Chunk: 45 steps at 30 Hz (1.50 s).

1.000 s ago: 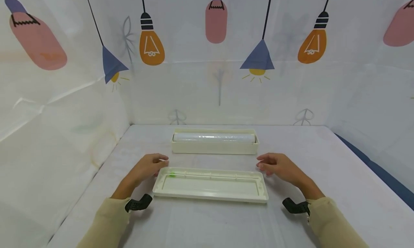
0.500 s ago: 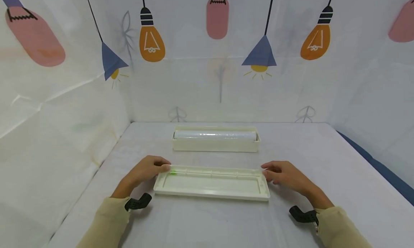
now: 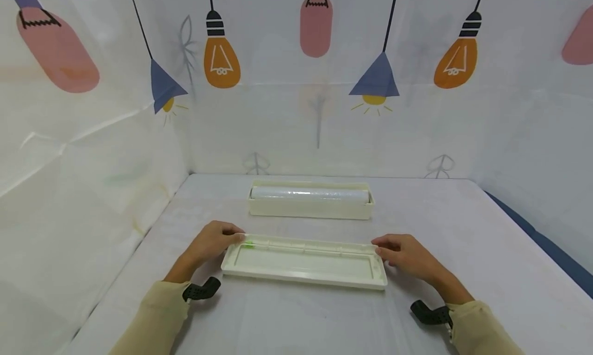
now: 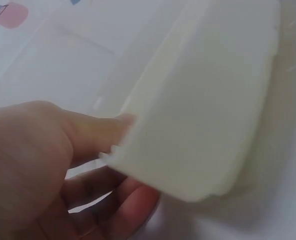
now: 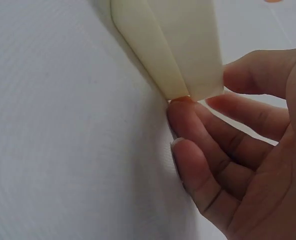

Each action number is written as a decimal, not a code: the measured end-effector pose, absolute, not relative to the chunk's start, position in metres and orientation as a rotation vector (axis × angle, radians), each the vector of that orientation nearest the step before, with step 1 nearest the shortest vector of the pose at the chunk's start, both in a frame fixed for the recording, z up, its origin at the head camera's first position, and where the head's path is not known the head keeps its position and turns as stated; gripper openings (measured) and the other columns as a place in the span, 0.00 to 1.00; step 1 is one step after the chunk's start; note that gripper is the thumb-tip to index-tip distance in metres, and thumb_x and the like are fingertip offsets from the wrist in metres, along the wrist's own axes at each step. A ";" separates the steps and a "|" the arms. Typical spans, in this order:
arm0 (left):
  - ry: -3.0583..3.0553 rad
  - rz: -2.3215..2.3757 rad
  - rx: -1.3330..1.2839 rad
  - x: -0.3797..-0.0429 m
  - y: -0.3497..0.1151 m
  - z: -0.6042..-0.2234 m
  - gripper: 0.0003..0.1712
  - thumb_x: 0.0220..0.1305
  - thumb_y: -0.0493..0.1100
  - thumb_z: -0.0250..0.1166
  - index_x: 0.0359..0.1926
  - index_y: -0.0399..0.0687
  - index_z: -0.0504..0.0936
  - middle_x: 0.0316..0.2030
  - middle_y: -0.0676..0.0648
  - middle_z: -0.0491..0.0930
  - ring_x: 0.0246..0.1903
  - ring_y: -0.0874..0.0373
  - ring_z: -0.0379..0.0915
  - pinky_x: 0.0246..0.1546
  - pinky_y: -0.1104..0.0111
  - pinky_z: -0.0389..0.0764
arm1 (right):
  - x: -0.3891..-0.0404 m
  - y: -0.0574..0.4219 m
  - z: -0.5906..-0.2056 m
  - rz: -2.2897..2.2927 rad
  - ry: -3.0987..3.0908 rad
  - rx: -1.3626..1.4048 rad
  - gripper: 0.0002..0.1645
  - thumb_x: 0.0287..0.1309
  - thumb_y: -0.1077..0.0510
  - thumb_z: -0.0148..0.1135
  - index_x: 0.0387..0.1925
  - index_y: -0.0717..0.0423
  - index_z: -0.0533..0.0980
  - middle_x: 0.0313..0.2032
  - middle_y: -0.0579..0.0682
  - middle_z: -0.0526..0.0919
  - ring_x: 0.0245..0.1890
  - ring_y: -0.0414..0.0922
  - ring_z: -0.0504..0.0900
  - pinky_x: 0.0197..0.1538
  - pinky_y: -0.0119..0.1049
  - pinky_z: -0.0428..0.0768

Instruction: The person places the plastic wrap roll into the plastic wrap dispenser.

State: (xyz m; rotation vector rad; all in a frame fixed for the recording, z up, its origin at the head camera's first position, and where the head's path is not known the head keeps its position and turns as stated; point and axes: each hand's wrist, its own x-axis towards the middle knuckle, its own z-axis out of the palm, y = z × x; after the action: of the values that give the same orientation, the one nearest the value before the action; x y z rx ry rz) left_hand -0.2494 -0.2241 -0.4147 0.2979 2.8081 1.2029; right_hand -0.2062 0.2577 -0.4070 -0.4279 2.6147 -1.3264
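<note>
A shallow cream plastic lid [image 3: 303, 272] lies inside-up near the middle of the table, its far edge tilted slightly up. My left hand [image 3: 214, 243] pinches its far left corner, thumb above and fingers curled beneath; the lid [image 4: 203, 110] fills much of the left wrist view. At the opposite far corner my right hand [image 3: 407, 255] holds the lid, with the thumb on the edge and fingertips under it, as the right wrist view shows. Behind the lid stands a matching long box [image 3: 310, 209] containing a roll of clear film [image 3: 310, 193].
A white cloth covers the table [image 3: 296, 324]. Pale sheeting [image 3: 278, 123] printed with hanging lamps rises at the back and along both sides. Green marks [image 3: 249, 244] show near the lid's far left corner.
Both hands have closed in on the lid's far corners and taken hold of them. The far edge has risen slightly. The box keeps its place behind.
</note>
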 end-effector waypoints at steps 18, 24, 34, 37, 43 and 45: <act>2.673 1.601 0.107 -0.251 -0.217 -0.415 0.16 0.67 0.49 0.69 0.49 0.45 0.88 0.57 0.41 0.80 0.48 0.50 0.78 0.40 0.64 0.83 | -0.208 0.260 -0.409 -1.566 2.562 -0.240 0.30 0.72 0.48 0.59 0.63 0.66 0.73 0.56 0.61 0.79 0.43 0.50 0.85 0.42 0.39 0.85; 2.709 1.635 0.057 -0.249 -0.216 -0.415 0.20 0.66 0.53 0.70 0.52 0.45 0.87 0.58 0.41 0.79 0.45 0.51 0.80 0.42 0.63 0.82 | -0.207 0.261 -0.411 -1.543 2.517 -0.138 0.38 0.74 0.40 0.52 0.66 0.69 0.70 0.54 0.61 0.82 0.42 0.49 0.86 0.41 0.40 0.84; 2.824 1.724 -0.017 -0.244 -0.209 -0.408 0.23 0.66 0.55 0.68 0.53 0.46 0.86 0.58 0.45 0.80 0.54 0.49 0.78 0.48 0.59 0.81 | -0.205 0.253 -0.411 -1.764 2.249 -0.191 0.44 0.76 0.39 0.48 0.69 0.76 0.60 0.56 0.67 0.78 0.46 0.54 0.84 0.42 0.49 0.85; 2.807 1.753 -0.018 -0.243 -0.209 -0.408 0.23 0.66 0.55 0.68 0.54 0.45 0.86 0.58 0.45 0.80 0.55 0.49 0.78 0.50 0.59 0.80 | -0.204 0.251 -0.413 -1.794 2.242 -0.198 0.42 0.76 0.42 0.49 0.69 0.77 0.60 0.56 0.67 0.78 0.46 0.53 0.84 0.41 0.49 0.85; 2.737 1.843 0.032 -0.244 -0.210 -0.407 0.27 0.66 0.57 0.68 0.56 0.43 0.84 0.57 0.45 0.80 0.56 0.50 0.77 0.49 0.63 0.80 | -0.204 0.251 -0.415 -1.832 2.263 -0.271 0.37 0.77 0.46 0.49 0.66 0.78 0.63 0.52 0.68 0.80 0.44 0.54 0.84 0.41 0.48 0.85; 2.700 1.868 0.035 -0.244 -0.212 -0.407 0.28 0.66 0.56 0.68 0.58 0.41 0.83 0.58 0.45 0.80 0.57 0.51 0.76 0.50 0.65 0.80 | -0.204 0.250 -0.415 -1.836 2.269 -0.294 0.36 0.77 0.46 0.49 0.65 0.78 0.64 0.52 0.68 0.79 0.45 0.54 0.84 0.42 0.48 0.85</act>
State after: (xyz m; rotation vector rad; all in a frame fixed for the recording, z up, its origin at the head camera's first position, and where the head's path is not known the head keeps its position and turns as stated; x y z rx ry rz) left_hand -0.2435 -0.2117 -0.4072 0.0354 2.7001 1.8680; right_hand -0.2041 0.2504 -0.4149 -0.2943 2.2688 -1.8356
